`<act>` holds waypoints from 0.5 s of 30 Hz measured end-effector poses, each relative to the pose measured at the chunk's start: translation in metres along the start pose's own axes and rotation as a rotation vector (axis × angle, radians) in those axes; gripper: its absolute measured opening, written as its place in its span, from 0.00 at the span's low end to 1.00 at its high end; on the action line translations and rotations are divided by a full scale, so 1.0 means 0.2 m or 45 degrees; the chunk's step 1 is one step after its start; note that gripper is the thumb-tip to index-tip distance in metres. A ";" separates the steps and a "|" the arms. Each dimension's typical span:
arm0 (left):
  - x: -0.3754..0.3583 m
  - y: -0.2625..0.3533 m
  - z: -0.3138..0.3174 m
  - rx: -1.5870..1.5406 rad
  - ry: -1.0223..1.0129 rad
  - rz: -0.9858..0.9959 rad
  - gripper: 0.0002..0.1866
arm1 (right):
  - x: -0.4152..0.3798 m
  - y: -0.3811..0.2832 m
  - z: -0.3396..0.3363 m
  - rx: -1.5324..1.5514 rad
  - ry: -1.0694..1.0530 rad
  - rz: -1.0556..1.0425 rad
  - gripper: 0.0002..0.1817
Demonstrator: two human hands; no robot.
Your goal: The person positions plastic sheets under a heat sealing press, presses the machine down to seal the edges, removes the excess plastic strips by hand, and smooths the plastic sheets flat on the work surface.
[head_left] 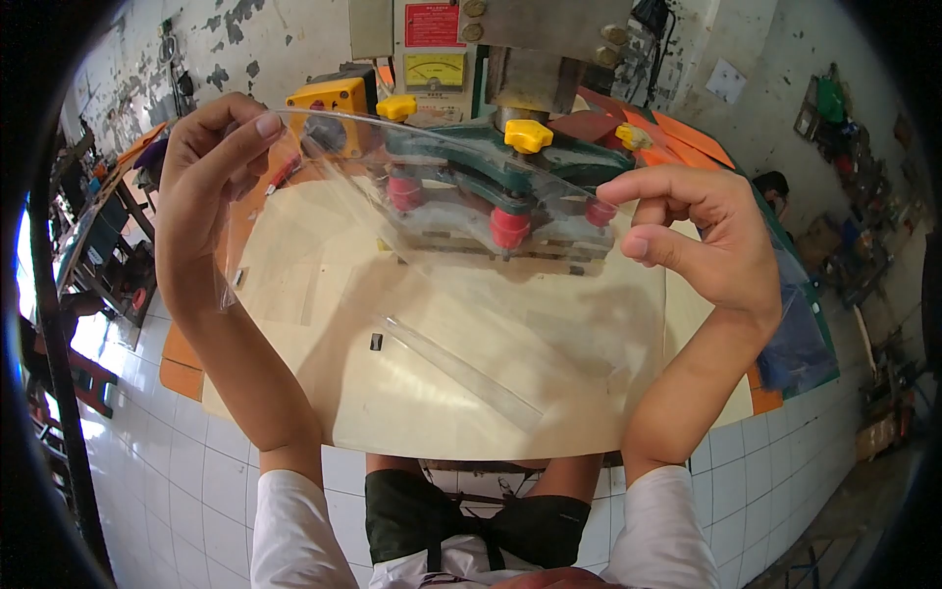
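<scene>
My left hand (pixel 221 162) pinches the upper left corner of a clear plastic sheet (pixel 343 172) between thumb and fingers. The sheet stretches across in front of a machine head, its upper edge sloping down to the right. At its right end is my right hand (pixel 702 226), with curved fingers and a gap between thumb and index finger. The index fingertip is at the sheet's edge. On the pale board (pixel 324 393) below lie a narrow clear plastic strip (pixel 466 373) and a small black piece (pixel 376 342).
Behind the sheet stands a green press head (pixel 451 147) with yellow star knobs (pixel 528 136) and red posts (pixel 509 228). A yellow control box (pixel 339 103) is at the back left. A red-handled tool (pixel 285 174) lies near my left hand. Blue plastic film (pixel 800 334) hangs at the right.
</scene>
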State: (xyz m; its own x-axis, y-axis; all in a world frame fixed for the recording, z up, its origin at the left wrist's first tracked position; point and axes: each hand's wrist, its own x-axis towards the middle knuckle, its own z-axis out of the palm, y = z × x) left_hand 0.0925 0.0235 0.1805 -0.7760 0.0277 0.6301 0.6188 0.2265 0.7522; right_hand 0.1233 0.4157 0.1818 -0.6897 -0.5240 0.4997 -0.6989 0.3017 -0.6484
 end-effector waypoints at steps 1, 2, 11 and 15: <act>0.00 0.00 0.00 0.000 -0.001 0.001 0.09 | 0.00 0.00 0.00 0.000 0.001 -0.001 0.18; 0.00 0.00 0.00 0.001 -0.002 0.004 0.09 | 0.00 0.00 0.00 -0.008 0.006 -0.007 0.17; 0.00 -0.01 0.01 0.010 -0.007 0.018 0.09 | -0.01 -0.01 0.00 -0.047 -0.007 0.031 0.16; 0.00 0.01 0.03 0.071 0.043 -0.015 0.09 | -0.02 0.00 -0.01 -0.052 -0.025 0.027 0.16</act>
State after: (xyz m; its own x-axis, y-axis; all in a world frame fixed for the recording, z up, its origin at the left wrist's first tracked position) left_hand 0.0939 0.0298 0.1806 -0.7782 -0.0082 0.6280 0.6010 0.2807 0.7483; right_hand 0.1261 0.4184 0.1815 -0.7009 -0.5323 0.4747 -0.6917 0.3449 -0.6345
